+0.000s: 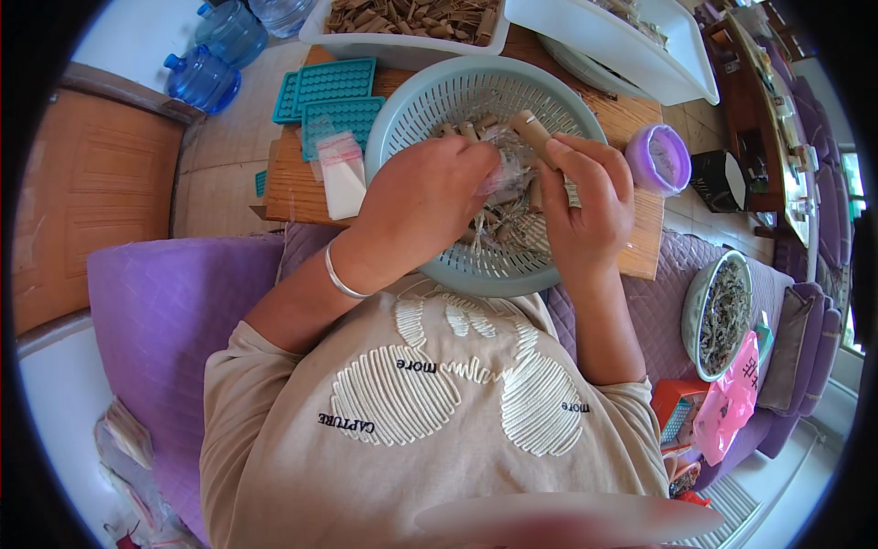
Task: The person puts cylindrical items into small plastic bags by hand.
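Observation:
A grey-green slotted basket (pixel 578 105) stands in front of me, holding several brown tubes and pale dried strands. Over its right side, my right hand (pixel 590 197) pinches a short brown cardboard-like tube (pixel 530 133) between thumb and fingers, tilted up to the left. My left hand (pixel 430 188) is closed at the edge of a crinkled clear plastic bag (pixel 508 169), and its fingertips are partly hidden behind the knuckles. The bag lies close to the tube, above the basket's contents.
The basket rests on a wooden table (pixel 647 240). To its left lie teal moulded trays (pixel 340 123) and a white packet stack (pixel 344 188). Behind stands a white bin (pixel 402 44) of brown pieces. A purple tub (pixel 660 160) sits right; another filled basin (pixel 692 316) is on the sofa.

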